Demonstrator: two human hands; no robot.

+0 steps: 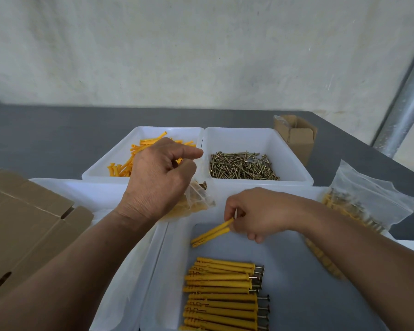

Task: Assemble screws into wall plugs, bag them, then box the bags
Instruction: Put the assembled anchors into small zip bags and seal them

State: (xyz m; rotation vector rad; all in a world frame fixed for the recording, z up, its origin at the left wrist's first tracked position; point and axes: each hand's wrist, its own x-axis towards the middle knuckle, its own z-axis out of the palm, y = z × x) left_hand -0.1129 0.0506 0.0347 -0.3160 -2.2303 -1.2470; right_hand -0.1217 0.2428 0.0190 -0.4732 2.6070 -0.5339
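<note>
The right grip (261, 216) pinches two assembled plugs (210, 232) by their head ends; their long axis slants down and left over the near tray (170, 271); the bag (196, 199), clutched by the left grip (158, 177), hangs just up-left of them, so the right hand is nearer; I cannot see its mouth; open room lies between the hands; the plug stack (222, 292) lies lower in the tray

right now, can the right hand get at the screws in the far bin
Probably yes. The screws lie in an open-topped bin just beyond the right hand, with nothing between them. But that hand is pinching plugs, so it would likely need to put them down first.
</note>
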